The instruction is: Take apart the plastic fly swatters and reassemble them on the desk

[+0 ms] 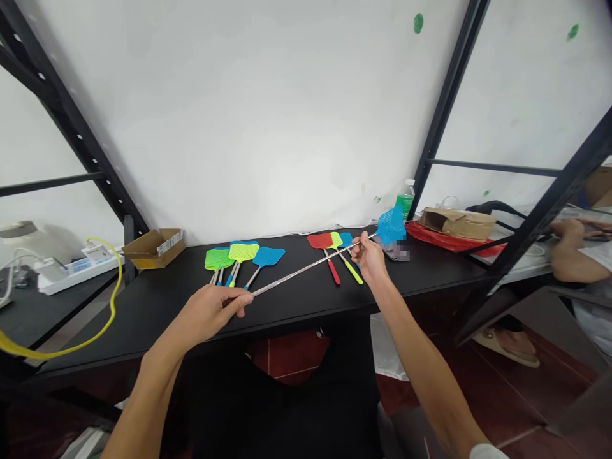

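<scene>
A fly swatter (313,264) with a long extended metal rod and a blue head slants across the table, raised at the right. My left hand (213,311) is closed around its lower end, hiding the handle. Near the blue head, the fingers of my right hand (370,256) pinch the rod. Beyond my left hand lies a group of green, yellow and blue swatters (243,252). Behind the held rod, next to my right hand, rest a red swatter (319,241), a yellow-green swatter (352,268) and a blue one, partly covered.
An open cardboard box (155,248) stands at the table's back left, near a white power strip (79,271) and a yellow cable (115,293). At right are a bottle (405,199), a phone partly hidden by the blue head, and a red bag (444,239) under cardboard. Another person's arm (574,255) shows far right.
</scene>
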The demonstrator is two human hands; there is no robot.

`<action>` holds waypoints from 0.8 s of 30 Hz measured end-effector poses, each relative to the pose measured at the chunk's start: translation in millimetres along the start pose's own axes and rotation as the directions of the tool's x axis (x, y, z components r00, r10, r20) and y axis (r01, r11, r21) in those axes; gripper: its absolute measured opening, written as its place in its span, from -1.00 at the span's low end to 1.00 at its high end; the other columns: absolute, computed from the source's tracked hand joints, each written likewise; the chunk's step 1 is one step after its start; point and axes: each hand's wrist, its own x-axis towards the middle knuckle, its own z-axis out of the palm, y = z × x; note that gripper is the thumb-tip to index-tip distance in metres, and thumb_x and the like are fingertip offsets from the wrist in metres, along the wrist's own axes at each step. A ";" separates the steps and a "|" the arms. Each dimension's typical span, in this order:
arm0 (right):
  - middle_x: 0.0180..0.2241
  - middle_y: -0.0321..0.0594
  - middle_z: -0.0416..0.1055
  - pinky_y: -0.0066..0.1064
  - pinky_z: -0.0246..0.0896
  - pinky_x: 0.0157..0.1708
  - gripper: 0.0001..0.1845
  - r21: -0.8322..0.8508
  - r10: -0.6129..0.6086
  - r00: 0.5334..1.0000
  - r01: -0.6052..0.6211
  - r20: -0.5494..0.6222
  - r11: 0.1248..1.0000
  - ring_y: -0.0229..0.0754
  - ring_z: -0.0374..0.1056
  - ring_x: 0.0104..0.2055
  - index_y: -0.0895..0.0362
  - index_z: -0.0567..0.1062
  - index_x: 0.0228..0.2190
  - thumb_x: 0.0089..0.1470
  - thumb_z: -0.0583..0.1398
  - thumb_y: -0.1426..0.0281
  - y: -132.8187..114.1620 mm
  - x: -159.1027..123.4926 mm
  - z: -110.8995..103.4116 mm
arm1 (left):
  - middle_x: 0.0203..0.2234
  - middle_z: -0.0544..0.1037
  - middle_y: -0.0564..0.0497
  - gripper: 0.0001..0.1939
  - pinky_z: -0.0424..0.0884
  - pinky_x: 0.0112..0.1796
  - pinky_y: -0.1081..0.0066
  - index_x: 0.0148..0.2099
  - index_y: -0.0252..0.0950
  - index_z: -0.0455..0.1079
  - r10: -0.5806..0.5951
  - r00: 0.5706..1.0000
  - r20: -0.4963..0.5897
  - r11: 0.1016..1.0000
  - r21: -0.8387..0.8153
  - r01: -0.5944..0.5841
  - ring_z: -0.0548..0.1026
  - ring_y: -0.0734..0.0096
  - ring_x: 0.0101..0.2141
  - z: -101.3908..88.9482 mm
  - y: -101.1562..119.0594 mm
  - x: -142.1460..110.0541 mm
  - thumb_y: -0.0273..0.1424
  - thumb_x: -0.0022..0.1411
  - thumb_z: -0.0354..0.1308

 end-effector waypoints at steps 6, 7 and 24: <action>-0.66 -0.39 0.21 -0.48 0.01 -0.68 -0.46 0.016 0.028 0.998 -0.027 -0.053 1.000 -0.35 0.16 -0.63 0.13 0.44 -0.51 -0.11 0.36 -0.10 8.3 11.8 -17.1 | -0.62 0.49 0.06 -0.49 0.23 -0.47 0.47 -0.49 -0.23 0.50 0.008 1.000 0.006 0.996 -0.086 -0.008 0.36 0.42 -0.57 -0.7 -16.5 -1.3 -0.02 0.30 -0.02; -0.66 -0.38 0.21 -0.48 0.02 -0.68 -0.46 0.013 0.026 0.998 -0.025 -0.065 1.000 -0.35 0.17 -0.63 0.13 0.44 -0.51 -0.09 0.35 -0.10 7.9 13.3 -19.8 | -0.62 0.49 0.06 -0.50 0.23 -0.48 0.47 -0.49 -0.22 0.50 0.005 1.000 0.003 0.995 -0.102 -0.005 0.37 0.41 -0.56 -1.5 -18.3 -1.6 -0.01 0.29 -0.01; -0.66 -0.39 0.20 -0.48 0.03 -0.67 -0.49 0.047 0.021 0.982 -0.013 -0.187 0.999 -0.33 0.19 -0.62 0.12 0.42 -0.52 -0.08 0.37 -0.07 -4.7 25.5 -51.8 | -0.53 0.52 0.04 -0.51 0.23 -0.46 0.49 -0.41 -0.24 0.56 -0.057 0.995 0.078 0.985 -0.156 0.069 0.31 0.42 -0.52 -9.4 -42.7 -9.3 0.01 0.29 0.04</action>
